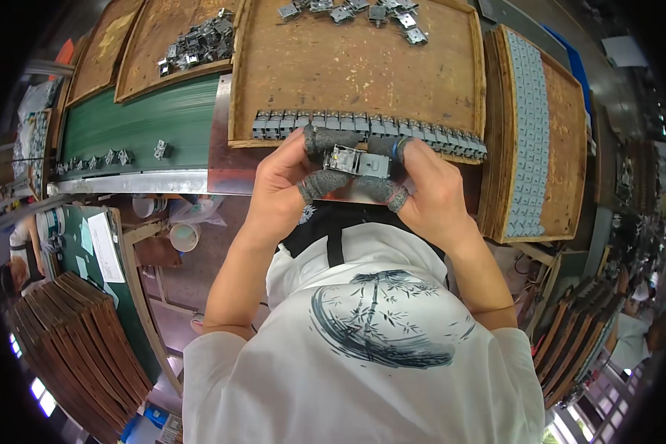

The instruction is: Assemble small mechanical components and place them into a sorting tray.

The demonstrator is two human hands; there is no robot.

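My left hand [283,177] and my right hand [431,181] meet in front of my chest, with grey knitted sleeves over some fingers. Pinched between their fingertips is a small boxy grey metal part [359,161], its left end more open and framework-like, its right end a smooth face. Just beyond my fingers, a long row of similar grey metal parts [296,122] lines the near edge of a wooden tray [362,74]. More loose grey parts [342,13] lie scattered at the tray's far side.
At far left, a second wooden tray [137,83] holds a heap of metal parts [200,43]. Several small parts [161,149] sit on a green belt [163,103]. On the right, a stacked tray [562,148] carries rows of flat grey pieces [527,133]. Wooden trays [74,348] stack at lower left.
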